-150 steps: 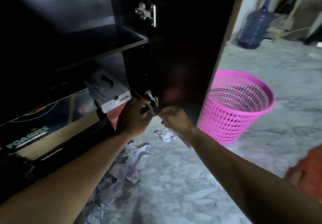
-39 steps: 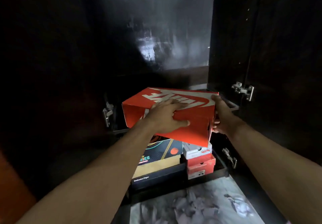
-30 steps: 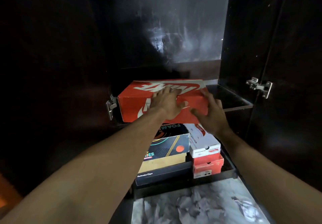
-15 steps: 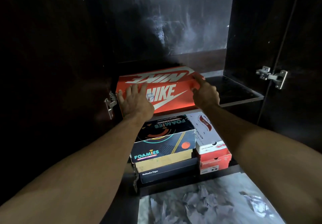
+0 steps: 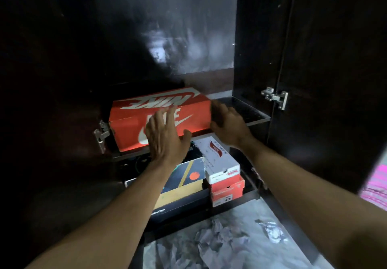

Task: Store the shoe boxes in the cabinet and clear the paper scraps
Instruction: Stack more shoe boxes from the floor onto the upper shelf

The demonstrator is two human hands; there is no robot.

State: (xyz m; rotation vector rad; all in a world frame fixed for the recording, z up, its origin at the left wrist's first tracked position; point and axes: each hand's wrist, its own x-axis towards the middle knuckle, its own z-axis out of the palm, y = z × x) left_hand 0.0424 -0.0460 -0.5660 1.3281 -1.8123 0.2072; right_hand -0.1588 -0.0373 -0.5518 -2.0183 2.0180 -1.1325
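Where crumpled paper scraps [image 5: 222, 241] litter the floor nearest, stacked shoe boxes [image 5: 222, 164] fill the lower shelf; above, the left hand [image 5: 165, 136] lies flat, fingers straight, against the orange shoe box [image 5: 161, 111], the right hand [image 5: 228, 124] open at its right end.

cabinet [image 5: 188, 38]: dark glossy laminate | hinge [image 5: 275, 98]: shiny metal | orange box [image 5: 159, 109]: smooth cardboard | scraps [image 5: 219, 241]: crumpled paper
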